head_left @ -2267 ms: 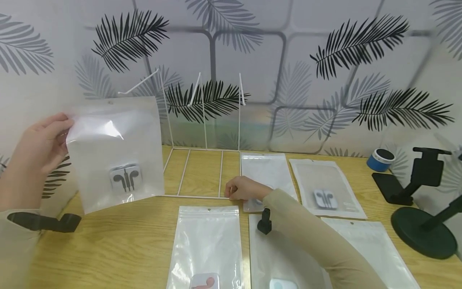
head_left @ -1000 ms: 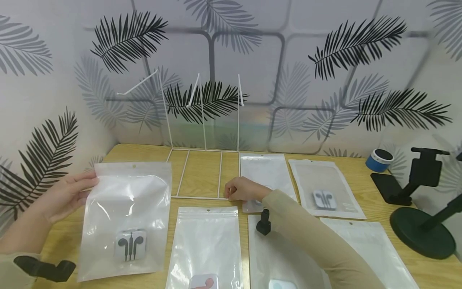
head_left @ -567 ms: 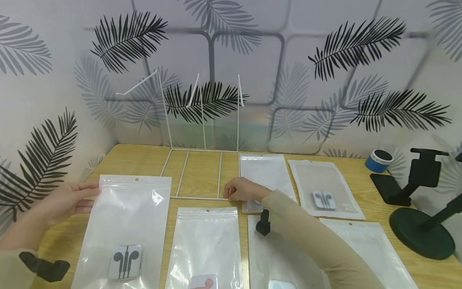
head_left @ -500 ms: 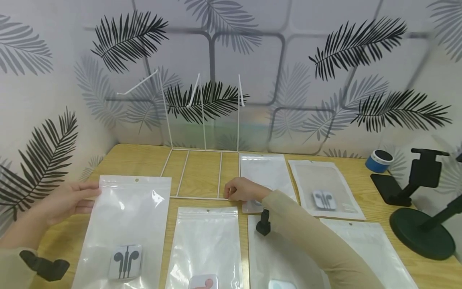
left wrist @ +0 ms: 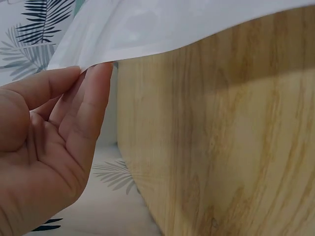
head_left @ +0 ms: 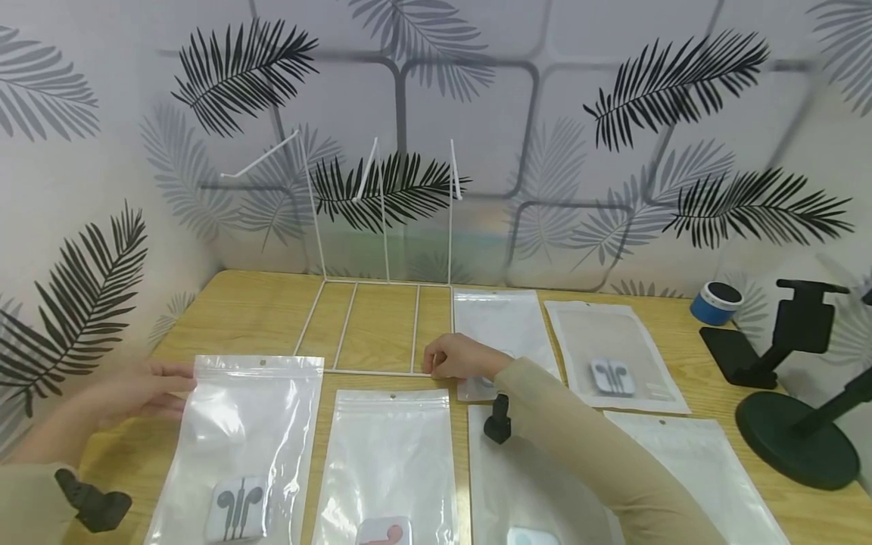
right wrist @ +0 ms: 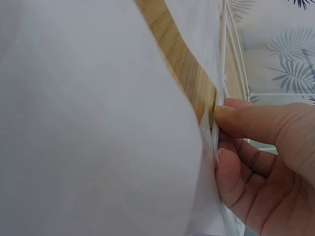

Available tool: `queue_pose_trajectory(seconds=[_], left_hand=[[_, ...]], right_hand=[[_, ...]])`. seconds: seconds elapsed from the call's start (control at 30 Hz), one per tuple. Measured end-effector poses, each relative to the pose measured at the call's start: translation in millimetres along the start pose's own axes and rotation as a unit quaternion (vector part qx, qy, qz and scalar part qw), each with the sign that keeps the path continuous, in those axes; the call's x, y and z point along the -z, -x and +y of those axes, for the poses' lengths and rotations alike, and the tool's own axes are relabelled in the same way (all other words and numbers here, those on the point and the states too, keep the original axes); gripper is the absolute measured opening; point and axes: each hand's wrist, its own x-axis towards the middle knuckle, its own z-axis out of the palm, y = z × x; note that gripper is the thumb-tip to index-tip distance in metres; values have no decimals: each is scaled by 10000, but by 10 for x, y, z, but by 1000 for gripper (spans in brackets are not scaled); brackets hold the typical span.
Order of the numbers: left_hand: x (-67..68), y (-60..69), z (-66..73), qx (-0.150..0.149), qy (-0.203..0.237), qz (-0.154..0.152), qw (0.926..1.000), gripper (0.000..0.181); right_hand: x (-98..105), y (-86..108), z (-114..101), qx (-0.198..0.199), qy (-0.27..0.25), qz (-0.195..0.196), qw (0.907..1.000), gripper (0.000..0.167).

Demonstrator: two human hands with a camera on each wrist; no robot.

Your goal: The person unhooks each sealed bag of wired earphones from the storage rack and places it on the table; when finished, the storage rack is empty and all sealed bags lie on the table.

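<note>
At the left of the head view, my left hand (head_left: 146, 393) pinches the upper left edge of a clear-and-white zip bag (head_left: 252, 424). Inside that bag is a square case of dark earphones (head_left: 237, 509). The left wrist view shows thumb and fingers on the bag's edge (left wrist: 147, 29), above the wooden table. My right hand (head_left: 458, 356) grips the front right corner of a white wire rack (head_left: 368, 372). Up close in the right wrist view, thumb and curled fingers (right wrist: 230, 172) hold the rack's wire. Several thin hooks (head_left: 368, 170) project from the rack's upright part.
More zip bags with earphone cases lie on the table: one with red earphones (head_left: 391, 446), one below my right arm (head_left: 500, 469), and others (head_left: 616, 348) at the right. A blue cylinder (head_left: 717, 303) and a black stand (head_left: 798, 439) are at the right edge.
My left hand has lowered the bag from beside the rack's hooks down to the table's left front, then slightly nearer. The right hand has stayed on the rack.
</note>
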Motion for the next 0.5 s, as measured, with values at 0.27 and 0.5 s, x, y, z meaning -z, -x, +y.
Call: queue_pose_trajectory(seconds=[0.27, 0.5], left_hand=[[-54, -49, -52, 65, -219, -257, 9994, 55], [-116, -88, -59, 366, -413, -257, 9981, 55]], right_hand=[[9, 7, -4, 56, 91, 31, 9999, 11], [6, 15, -14, 82, 79, 33, 9999, 11]])
